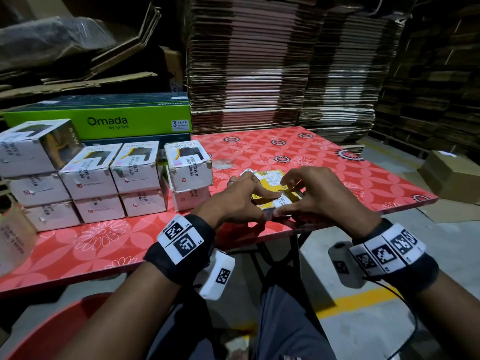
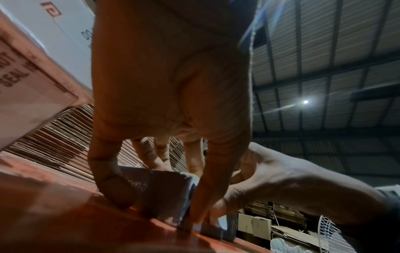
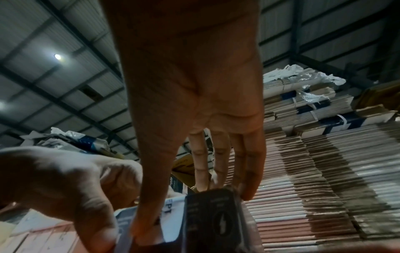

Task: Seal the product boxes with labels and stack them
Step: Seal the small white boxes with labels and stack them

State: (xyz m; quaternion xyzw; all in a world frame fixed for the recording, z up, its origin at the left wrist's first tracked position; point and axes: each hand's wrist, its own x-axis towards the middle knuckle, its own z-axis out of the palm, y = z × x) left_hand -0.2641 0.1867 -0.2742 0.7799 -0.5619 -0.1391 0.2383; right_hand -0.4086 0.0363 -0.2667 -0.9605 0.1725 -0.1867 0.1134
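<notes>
A small yellow and white product box (image 1: 270, 181) lies on the red flowered table (image 1: 311, 157) near its front edge. A white seal label (image 1: 281, 201) runs across the box's near end. My left hand (image 1: 249, 201) grips the box from the left, its index finger lying along the top by the label. In the left wrist view its thumb presses the near corner of the box (image 2: 160, 193). My right hand (image 1: 293, 196) grips the box from the right. Its thumb presses the label (image 3: 171, 220) against the end of the box (image 3: 212, 222), with the other fingers over the top.
Stacks of sealed white boxes (image 1: 98, 175) fill the table's left side, the nearest stack (image 1: 189, 175) just left of my hands. A green Omada carton (image 1: 104, 123) lies behind them. Flattened cardboard piles (image 1: 259, 74) stand at the back. A brown carton (image 1: 452, 178) sits on the floor at the right.
</notes>
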